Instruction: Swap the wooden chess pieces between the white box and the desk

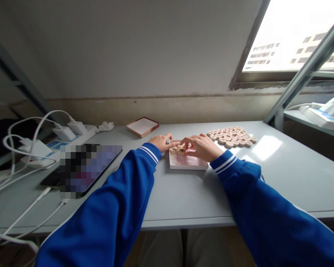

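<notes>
A flat box (187, 163) with a red-printed paper inside lies on the grey table (183, 200) in front of me. At its far edge sit a few round wooden chess pieces (178, 149). My left hand (163, 141) rests at the box's far left corner, fingers curled, fingertips touching those pieces. My right hand (202, 146) arches over the box's far right part, fingers bent and pinched at a piece. A cluster of several wooden pieces (232, 136) lies flat on the table just right of my right hand. Both arms wear blue sleeves with white cuff stripes.
The box's red-edged lid (142, 126) lies upside down near the wall. A tablet (85, 168) sits at the left, with a power strip, chargers (69, 131) and white cables (22, 215) behind and beside it. A slanted metal post (300, 79) and a window stand at the right.
</notes>
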Demonstrator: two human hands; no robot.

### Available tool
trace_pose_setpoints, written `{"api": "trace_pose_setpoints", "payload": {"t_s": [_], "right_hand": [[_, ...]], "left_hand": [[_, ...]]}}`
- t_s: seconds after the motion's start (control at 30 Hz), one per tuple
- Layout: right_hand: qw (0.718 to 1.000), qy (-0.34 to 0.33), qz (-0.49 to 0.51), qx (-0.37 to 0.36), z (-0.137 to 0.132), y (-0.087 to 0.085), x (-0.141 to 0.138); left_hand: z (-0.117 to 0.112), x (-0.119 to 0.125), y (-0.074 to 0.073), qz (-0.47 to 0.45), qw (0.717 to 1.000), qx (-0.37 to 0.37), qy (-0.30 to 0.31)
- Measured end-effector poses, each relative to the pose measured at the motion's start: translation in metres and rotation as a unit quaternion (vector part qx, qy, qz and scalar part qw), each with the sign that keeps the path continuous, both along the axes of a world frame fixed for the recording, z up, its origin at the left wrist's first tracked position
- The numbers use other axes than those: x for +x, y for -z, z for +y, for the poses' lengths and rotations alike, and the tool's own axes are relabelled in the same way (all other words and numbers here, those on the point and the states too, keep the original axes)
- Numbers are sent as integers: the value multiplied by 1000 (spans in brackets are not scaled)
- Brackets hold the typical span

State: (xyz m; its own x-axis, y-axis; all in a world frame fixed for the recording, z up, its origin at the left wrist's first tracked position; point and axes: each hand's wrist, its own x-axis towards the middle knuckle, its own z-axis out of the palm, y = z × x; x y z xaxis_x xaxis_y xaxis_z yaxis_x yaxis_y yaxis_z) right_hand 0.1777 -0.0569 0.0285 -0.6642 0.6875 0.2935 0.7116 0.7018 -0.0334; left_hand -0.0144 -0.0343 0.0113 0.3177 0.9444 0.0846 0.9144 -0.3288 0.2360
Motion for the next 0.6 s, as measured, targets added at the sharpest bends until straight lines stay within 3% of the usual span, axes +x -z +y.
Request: {"api": "trace_pose_setpoints", "payload": {"t_s": [0.27, 0.4, 0.5, 0.6], "right_hand": [[1000, -7, 8, -1, 4, -4, 5], [990, 132, 7, 37, 19, -9, 36], [960, 272, -43, 53, 30, -4, 61], [944, 322, -68, 41, 34, 3, 72]], "left_hand": [[2, 8, 4, -69, 992, 92, 43], [1, 16, 6, -102, 993, 58, 19], [-1, 20, 7, -104, 994, 19, -5], [-2, 21, 8, -117, 993, -8, -11]]}}
